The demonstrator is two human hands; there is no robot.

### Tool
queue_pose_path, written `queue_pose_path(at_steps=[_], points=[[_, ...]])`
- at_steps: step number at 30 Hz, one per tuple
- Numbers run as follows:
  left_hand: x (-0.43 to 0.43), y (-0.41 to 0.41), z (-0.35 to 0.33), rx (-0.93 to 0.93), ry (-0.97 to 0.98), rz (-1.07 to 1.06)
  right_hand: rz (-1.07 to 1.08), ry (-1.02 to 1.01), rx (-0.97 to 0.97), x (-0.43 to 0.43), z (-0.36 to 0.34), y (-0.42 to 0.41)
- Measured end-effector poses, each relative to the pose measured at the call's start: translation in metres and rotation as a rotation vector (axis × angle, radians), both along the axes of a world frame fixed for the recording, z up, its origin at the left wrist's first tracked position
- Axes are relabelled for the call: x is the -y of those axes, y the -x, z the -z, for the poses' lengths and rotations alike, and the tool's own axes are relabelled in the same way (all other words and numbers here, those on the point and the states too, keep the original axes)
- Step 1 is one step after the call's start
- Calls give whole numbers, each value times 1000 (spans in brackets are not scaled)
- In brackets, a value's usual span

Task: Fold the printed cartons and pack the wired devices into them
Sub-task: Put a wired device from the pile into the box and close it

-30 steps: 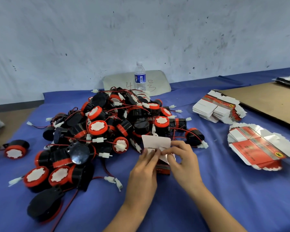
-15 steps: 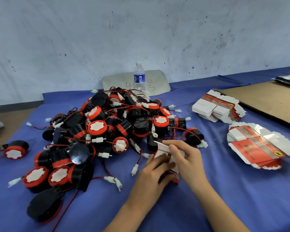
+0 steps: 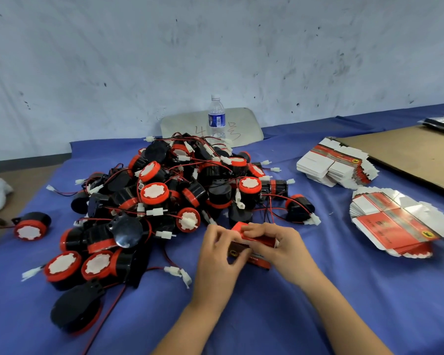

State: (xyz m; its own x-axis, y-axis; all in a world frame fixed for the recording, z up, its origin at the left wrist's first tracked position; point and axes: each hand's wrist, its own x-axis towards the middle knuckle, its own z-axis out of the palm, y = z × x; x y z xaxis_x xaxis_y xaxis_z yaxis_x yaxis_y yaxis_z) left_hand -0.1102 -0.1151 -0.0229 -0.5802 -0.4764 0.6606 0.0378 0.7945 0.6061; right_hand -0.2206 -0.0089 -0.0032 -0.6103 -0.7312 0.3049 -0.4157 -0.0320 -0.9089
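Head view, single: looks forward and down from above the table (image 3: 267, 316), close over hands (image 3: 218, 254), facing wall (image 3: 215, 47).

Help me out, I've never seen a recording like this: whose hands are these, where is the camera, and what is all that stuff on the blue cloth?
There is no machine here. These are a person's two bare hands, filmed by one wide-angle camera worn on the head, which looks forward and down. The left hand and right hand both grip a small red carton, already folded into a box shape, just above the blue cloth. Behind it lies a heap of black-and-red wired devices with white plugs. To the right lie flat cartons in two stacks, beside a brown cardboard sheet. A water bottle stands at the back. Whether a device is inside the held carton cannot be seen.
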Motion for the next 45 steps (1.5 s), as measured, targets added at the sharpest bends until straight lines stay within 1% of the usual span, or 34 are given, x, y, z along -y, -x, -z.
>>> queue_pose_path(at_steps=[2, 5, 7, 9, 20, 24, 29, 34, 37, 40, 43, 45], points=[[3, -1, 0, 1, -82, 20, -18, -47, 12, -1, 0, 2], [7, 0, 1, -32, -242, 15, -19, -43, 29, -2, -1, 2], [9, 0, 0, -11, -337, 35, -18, -48, 8, -3, -2, 2], [10, 0, 1, 14, -365, 59, -18, -51, -7, -3, -2, 4], [10, 0, 0, 23, -274, 47, -14, -35, -63, -4, 2, 11], [11, 3, 1, 22, -211, 42, -25, -22, -45, -5, 5, 14], [15, 3, 2, 31, -129, 93, -147, -70, -41, -11, 3, 24], [17, 3, 4, 32, -93, 201, -236, -113, -164, -19, 9, 26], [18, 4, 7, 51, -152, 207, -196, -117, -267, -23, 13, 27], [18, 3, 7, 70, -228, 226, -206, -104, -333, -27, 15, 26], [20, 3, 8, 124, -198, 204, -199, -137, -416, -31, 17, 29], [21, 2, 9, 155, -162, 172, -189, -149, -429, -34, 19, 28]])
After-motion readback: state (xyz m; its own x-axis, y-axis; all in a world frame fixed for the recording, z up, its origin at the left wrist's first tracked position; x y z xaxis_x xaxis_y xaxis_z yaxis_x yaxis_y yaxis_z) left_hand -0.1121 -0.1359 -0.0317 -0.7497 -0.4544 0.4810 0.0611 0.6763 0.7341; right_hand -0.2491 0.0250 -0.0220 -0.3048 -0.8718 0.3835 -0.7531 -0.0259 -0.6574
